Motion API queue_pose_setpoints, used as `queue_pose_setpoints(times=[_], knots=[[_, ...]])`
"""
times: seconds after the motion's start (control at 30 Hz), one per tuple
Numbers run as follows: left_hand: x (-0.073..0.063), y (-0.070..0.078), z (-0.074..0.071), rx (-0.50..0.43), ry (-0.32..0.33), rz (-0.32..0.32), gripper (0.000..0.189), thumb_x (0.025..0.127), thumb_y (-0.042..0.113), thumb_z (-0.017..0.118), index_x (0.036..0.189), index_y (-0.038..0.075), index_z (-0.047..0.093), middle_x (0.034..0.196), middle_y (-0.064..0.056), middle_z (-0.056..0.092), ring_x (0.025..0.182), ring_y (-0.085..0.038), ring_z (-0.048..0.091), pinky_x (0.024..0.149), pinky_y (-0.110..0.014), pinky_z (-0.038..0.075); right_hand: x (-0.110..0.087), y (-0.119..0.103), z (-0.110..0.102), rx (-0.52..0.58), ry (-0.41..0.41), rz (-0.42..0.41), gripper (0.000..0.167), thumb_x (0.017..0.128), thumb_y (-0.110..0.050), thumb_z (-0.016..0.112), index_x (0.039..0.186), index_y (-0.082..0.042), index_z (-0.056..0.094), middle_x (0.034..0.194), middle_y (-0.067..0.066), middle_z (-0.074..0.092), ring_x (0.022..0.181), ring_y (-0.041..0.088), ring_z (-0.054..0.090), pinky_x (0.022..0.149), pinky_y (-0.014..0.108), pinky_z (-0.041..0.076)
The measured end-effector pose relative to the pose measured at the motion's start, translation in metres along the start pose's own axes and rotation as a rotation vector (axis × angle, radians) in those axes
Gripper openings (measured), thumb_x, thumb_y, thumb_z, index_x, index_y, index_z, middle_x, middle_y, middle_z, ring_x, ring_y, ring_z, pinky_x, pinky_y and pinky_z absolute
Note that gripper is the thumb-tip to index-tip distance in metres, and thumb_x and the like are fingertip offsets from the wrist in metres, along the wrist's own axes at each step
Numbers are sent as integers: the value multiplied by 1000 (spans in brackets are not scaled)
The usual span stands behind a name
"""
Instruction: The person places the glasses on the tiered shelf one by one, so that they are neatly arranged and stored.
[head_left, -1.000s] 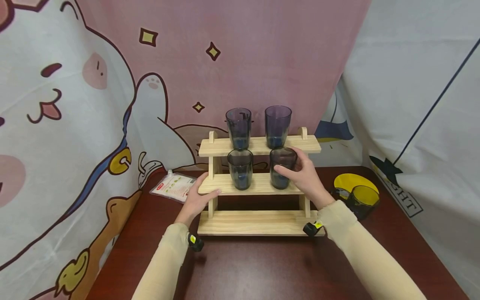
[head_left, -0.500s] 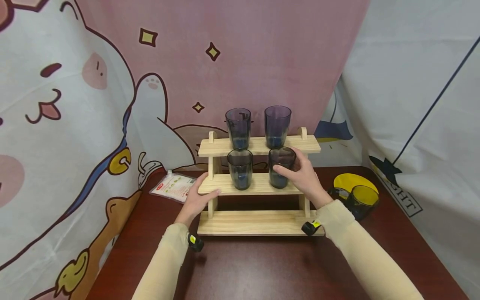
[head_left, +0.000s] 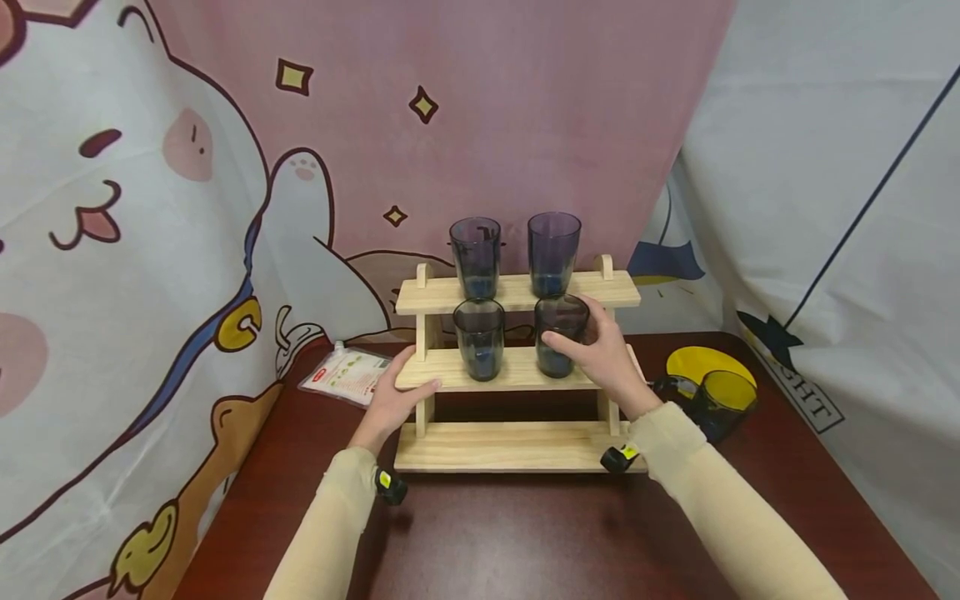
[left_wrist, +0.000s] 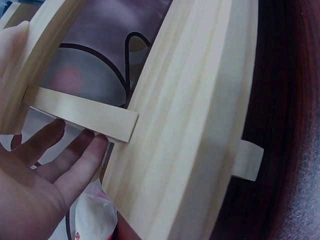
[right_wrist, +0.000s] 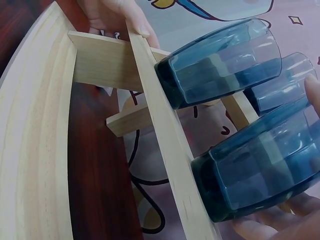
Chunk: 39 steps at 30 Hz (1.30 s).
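Observation:
A three-tier wooden shelf rack (head_left: 517,446) stands on the table. My left hand (head_left: 390,396) grips the left end of its middle shelf, thumb on the front edge; in the left wrist view its fingertips touch the wooden upright (left_wrist: 82,112). On the same shelf, towards the right, stands a tinted drinking glass (head_left: 557,363). My right hand (head_left: 609,354) holds this glass from the right, thumb in front and fingers around its far side. The glass's base meets the shelf in the right wrist view. A second tinted glass (head_left: 480,342) stands upright to its left, apart from it.
Two more glasses, a left one (head_left: 476,258) and a right one (head_left: 553,254), stand on the top shelf. Dark glasses (head_left: 723,404) and a yellow round object (head_left: 701,362) are on the table at right. A printed white pouch (head_left: 347,373) lies left of the rack.
The glass in my right hand has shifted slightly left along the middle shelf, the hand moving with it. My left hand keeps its place on the rack.

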<state>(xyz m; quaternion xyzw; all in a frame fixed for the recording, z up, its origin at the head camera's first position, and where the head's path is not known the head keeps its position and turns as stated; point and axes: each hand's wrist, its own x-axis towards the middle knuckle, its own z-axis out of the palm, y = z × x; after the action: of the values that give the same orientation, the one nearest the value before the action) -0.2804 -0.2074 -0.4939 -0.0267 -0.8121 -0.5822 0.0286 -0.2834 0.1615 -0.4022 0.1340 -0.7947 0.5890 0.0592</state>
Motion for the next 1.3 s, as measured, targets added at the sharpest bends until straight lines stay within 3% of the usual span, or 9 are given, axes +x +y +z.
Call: queue_pose_setpoints(times=[0.3, 0.53, 0.7, 1.0, 1.3], knots=[[-1, 1, 0, -8, -1, 4, 91, 86, 45, 88, 162, 33, 39, 166, -3, 38, 154, -30, 31, 125, -57, 26, -1, 0, 1, -17, 8, 3, 88, 93, -44, 82, 163, -21, 34, 145, 8, 54, 122, 24, 61, 97, 31, 54], [-2, 1, 0, -18, -5, 9, 90, 86, 45, 87, 162, 31, 39, 166, -4, 39, 154, -30, 32, 125, -57, 26, 1, 3, -1, -11, -30, 0, 89, 95, -34, 81, 165, -20, 28, 150, 13, 52, 135, 31, 56, 111, 52, 48], [-1, 2, 0, -15, -7, 2, 88, 88, 41, 87, 161, 32, 40, 165, -4, 39, 154, -30, 32, 125, -57, 26, -4, 7, -5, -84, -42, -4, 101, 91, -33, 86, 167, -18, 20, 151, 18, 51, 136, 39, 55, 113, 61, 45], [2, 2, 0, -15, -27, -46, 92, 92, 30, 85, 166, 23, 31, 170, -10, 31, 157, -33, 25, 127, -57, 21, -19, 13, -27, -137, -52, -2, 106, 87, -39, 88, 166, -18, 21, 152, 19, 51, 140, 40, 50, 116, 65, 38], [-2, 1, 1, -8, 1, 13, 89, 87, 41, 88, 161, 32, 40, 165, -4, 41, 152, -29, 35, 124, -55, 28, -36, 17, -57, -233, -20, -48, 100, 88, -33, 88, 164, -15, 25, 154, 26, 47, 144, 48, 44, 117, 70, 33]])
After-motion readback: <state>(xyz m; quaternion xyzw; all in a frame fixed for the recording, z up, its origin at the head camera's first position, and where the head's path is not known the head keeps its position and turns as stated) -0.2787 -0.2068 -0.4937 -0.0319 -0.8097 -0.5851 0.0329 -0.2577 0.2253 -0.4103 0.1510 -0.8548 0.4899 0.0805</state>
